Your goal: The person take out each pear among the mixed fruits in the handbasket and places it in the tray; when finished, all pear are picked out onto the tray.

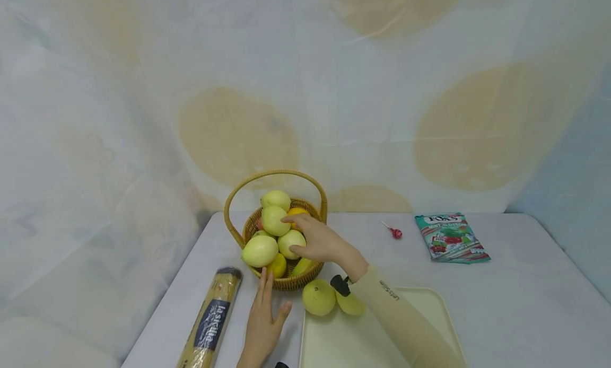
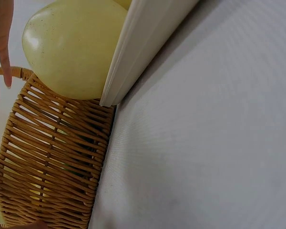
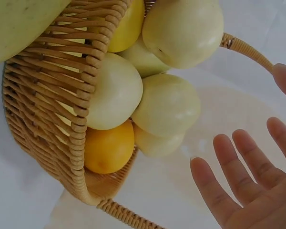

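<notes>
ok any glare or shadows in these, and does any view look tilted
Left wrist: a small glare spot on the big pale fruit, a soft shadow along the tray, and the basket looks turned sideways; right wrist: also sideways, with faint shine on a round fruit; head: soft light, basket upright.

So everything's been put on a pale table (image 1: 534, 315) with rounded far corners. A wicker basket (image 1: 291, 286) with a tall handle is parked toward the far left corner. Down along the left edge, a long clear pack of pasta (image 1: 212, 323) with a dark blue label has been laid flat. A small red lollipop (image 1: 395, 233) is dropped near the far edge, and a green FOX'S candy bag (image 1: 451, 239) is laid closer to the far right corner. A cream tray (image 1: 431, 309) is set nearer the front edge, which is cut off.
</notes>
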Tool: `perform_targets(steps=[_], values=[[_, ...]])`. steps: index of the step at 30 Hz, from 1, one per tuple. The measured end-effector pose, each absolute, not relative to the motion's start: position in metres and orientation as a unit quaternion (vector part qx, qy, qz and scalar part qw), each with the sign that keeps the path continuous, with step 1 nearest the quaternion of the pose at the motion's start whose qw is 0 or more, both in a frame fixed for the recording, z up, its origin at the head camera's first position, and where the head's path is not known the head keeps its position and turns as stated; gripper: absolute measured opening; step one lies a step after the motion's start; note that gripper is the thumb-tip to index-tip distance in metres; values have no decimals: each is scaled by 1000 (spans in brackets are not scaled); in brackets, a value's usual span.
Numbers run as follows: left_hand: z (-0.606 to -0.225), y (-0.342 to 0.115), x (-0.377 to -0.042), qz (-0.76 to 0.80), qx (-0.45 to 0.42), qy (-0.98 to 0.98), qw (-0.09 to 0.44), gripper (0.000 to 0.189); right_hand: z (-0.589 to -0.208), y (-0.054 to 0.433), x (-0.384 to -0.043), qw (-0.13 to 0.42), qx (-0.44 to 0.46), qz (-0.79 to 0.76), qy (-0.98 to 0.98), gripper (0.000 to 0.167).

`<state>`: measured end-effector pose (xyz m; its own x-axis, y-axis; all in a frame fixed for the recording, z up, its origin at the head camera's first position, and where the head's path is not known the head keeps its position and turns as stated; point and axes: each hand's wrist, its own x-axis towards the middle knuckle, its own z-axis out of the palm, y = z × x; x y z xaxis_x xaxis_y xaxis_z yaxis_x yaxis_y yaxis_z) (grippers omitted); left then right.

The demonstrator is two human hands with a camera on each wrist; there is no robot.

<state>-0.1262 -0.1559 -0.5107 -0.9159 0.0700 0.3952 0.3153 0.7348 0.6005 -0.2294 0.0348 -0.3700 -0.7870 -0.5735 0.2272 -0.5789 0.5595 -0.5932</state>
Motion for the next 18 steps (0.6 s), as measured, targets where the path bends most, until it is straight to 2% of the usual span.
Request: perform_targets(steps=[18], values=[[-509,-156,-125,-356,-101,-913,170,77,-361,19,-231,-27,327,331,-885,61]])
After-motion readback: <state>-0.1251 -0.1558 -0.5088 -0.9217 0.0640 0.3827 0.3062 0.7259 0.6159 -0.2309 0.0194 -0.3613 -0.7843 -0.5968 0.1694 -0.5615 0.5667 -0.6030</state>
